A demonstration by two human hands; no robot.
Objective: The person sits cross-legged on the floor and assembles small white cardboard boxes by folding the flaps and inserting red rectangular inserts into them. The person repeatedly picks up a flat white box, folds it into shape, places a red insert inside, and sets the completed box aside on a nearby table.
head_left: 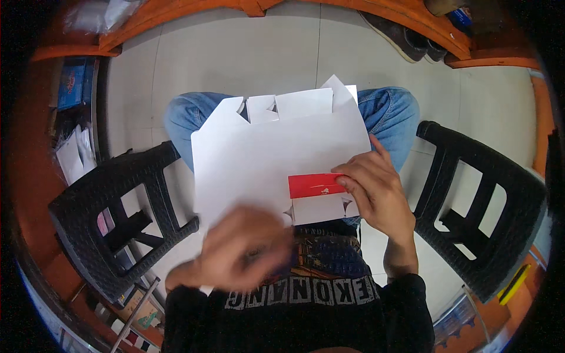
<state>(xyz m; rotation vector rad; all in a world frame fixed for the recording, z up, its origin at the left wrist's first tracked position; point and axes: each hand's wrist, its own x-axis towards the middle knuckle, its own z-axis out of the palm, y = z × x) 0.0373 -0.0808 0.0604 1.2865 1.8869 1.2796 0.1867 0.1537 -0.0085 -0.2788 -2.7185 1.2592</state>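
A large white cardboard sheet [265, 153] with cut flaps and slits lies across my lap. At its near edge a flap is folded over, showing a red strip [311, 186] with a small pale mark. My right hand [376, 188] pinches the right end of this red flap between thumb and fingers, its other fingers lying over the sheet. My left hand [244, 247] is smeared by motion above the sheet's near left corner, close to my shirt. Its fingers cannot be made out. At the far edge, a few cut flaps [303, 106] stick up slightly.
Black plastic armrests [147, 206] flank me on both sides. Shoes [406, 41] stand on the pale tiled floor [235, 53] under an orange wooden frame [194, 17]. Packets and papers [76, 153] fill the shelf at left. A yellow tool [514, 285] lies at right.
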